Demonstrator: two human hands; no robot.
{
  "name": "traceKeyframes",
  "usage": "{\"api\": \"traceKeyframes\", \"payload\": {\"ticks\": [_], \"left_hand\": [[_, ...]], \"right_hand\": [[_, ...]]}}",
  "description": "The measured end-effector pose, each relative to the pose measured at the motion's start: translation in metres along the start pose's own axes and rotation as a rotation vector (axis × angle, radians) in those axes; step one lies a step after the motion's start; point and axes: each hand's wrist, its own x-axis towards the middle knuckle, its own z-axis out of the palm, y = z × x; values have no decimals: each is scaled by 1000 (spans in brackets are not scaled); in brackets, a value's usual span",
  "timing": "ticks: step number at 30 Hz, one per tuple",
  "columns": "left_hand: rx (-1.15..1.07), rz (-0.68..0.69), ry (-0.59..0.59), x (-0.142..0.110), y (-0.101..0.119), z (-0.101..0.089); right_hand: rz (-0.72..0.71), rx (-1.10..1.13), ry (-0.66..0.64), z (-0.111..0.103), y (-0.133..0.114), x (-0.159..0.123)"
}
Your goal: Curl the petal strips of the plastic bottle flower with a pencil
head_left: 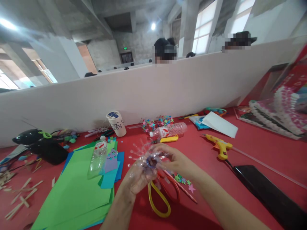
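A clear plastic bottle piece (141, 150), cut into thin splayed strips, is held between my two hands over the red table. A dark bluish ring (151, 161) shows at its middle. My left hand (135, 177) grips it from below and to the left, fingers partly hidden by the clear plastic. From the right, my right hand (174, 158) has its fingers curled round the ring side. Just below the hands lie a yellow loop (159, 212), a red loop (176, 188), a pink striped stick (188, 191) and several foil stars (192, 188).
Green paper sheets (76, 188) and a clear bottle (98, 159) lie left. Behind the hands are a yellow-handled brush (169, 139), another bottle (177, 128) and a white cup (117, 124). A yellow glue gun (222, 148) and black phone-like slab (266, 191) lie right. A white partition (134, 92) stands behind.
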Motion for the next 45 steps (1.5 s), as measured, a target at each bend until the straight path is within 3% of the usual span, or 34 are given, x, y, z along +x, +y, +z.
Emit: {"api": "traceKeyframes", "payload": {"ticks": [7, 13, 19, 26, 31, 34, 35, 41, 45], "left_hand": [[-43, 71, -36, -1, 2, -3], [-30, 47, 35, -1, 3, -1], [-32, 120, -10, -4, 3, 5], [-110, 64, 34, -5, 7, 8], [-120, 116, 51, -4, 11, 2], [-99, 159, 57, -5, 14, -1], [-96, 165, 54, -6, 15, -2], [-73, 179, 26, -2, 11, -9], [-53, 187, 31, 0, 9, -11]], "right_hand": [[59, 13, 66, 7, -3, 0], [-21, -117, 53, 7, -6, 0], [-33, -74, 136, 9, 3, 0], [9, -59, 188, 15, 14, 0], [25, -14, 240, 11, -3, 0], [20, -1, 431, 3, -22, -7], [17, 17, 442, 0, -28, -9], [180, 79, 141, 4, -48, -19], [194, 87, 105, 12, -49, -18]]}}
